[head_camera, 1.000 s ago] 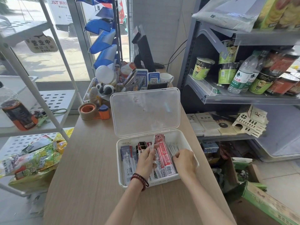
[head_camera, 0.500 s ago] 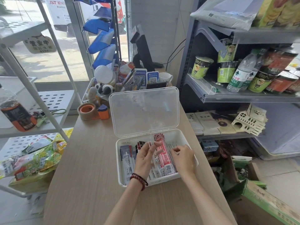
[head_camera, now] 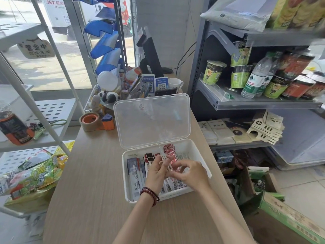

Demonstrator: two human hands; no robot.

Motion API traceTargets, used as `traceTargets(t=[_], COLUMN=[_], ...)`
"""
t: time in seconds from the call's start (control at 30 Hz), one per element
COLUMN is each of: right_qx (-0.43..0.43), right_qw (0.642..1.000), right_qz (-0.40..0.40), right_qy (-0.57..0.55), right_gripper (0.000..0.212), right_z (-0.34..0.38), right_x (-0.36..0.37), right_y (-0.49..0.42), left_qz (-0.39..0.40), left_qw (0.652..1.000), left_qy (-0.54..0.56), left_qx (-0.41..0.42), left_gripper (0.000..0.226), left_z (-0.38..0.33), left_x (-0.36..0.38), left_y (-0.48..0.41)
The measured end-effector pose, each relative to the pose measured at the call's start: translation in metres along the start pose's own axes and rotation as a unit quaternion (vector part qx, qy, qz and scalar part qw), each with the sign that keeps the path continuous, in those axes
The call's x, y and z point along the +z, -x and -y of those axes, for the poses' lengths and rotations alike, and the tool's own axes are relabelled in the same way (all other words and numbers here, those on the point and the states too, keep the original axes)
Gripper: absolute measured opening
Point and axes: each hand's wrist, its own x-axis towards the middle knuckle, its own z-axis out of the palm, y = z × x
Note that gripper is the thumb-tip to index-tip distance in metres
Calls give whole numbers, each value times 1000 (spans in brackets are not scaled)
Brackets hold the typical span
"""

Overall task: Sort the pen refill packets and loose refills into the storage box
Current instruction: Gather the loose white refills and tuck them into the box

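Clear plastic forms the storage box (head_camera: 197,152), which sits open on the wooden bench (head_camera: 91,173) with its lid (head_camera: 151,120) tipped back. Both hands hover over the box's middle. The left hand (head_camera: 156,173) has its grip closed on a few thin loose refills (head_camera: 166,162). The right hand (head_camera: 192,174) curls in at the same bundle, but blur hides whether its grip actually pinches them. To do this step well, I would square the refill tips together, then lay them flat in the open strip beside the packets instead of across them. By count there is one box and two hands. At least two grey-blue packets (head_camera: 134,173) lie at the left and several red packets (head_camera: 169,151) in the middle. I cannot number the loose refills.
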Motion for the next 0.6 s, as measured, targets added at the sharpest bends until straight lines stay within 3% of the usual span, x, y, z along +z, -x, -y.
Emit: traceTargets(t=[0.2,0.37,0.6], right_qx=[8,19,62], right_qw=[997,998,994], right_qz=[58,56,32], right_qy=[-43,-33,-84], right_gripper=[42,24,34], right_z=[-4,-3,0], right_x=[0,-1,-2], right_y=[0,0,-1], left_qz=[-44,-46,-34], left_qw=[999,999,999], left_qy=[20,18,7], left_qx=[6,-3,-16], left_gripper=[15,21,17], left_z=[-1,0,1], left_x=[0,-1,-3], left_y=[0,-1,-1])
